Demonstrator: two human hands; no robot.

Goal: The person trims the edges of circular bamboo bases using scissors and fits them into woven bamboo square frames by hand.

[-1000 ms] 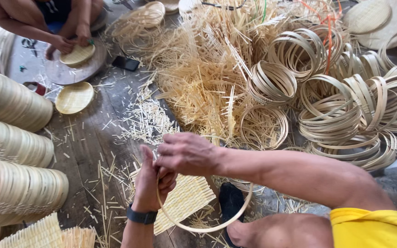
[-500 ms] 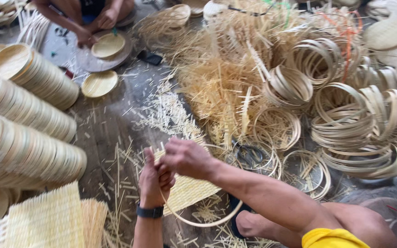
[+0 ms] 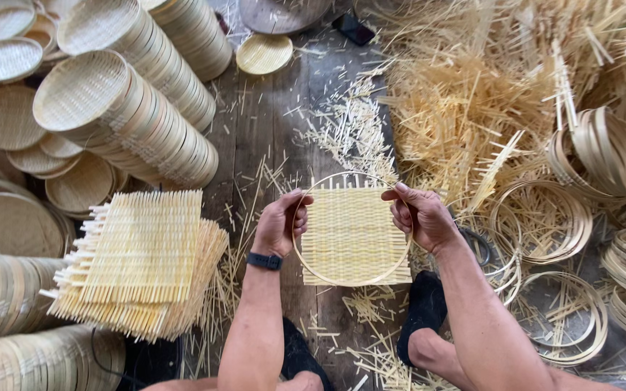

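Your left hand (image 3: 280, 223) and right hand (image 3: 420, 216) grip opposite sides of a thin bamboo hoop (image 3: 342, 281), fingers (image 3: 300, 217) curled tight over its rim. The square woven mat (image 3: 353, 235) lies flat inside the hoop, between your two hands, its corners poking past the ring at the bottom. You hold both above the wooden floor (image 3: 269, 130). A stack of woven mats (image 3: 139, 257) sits just left of your left forearm.
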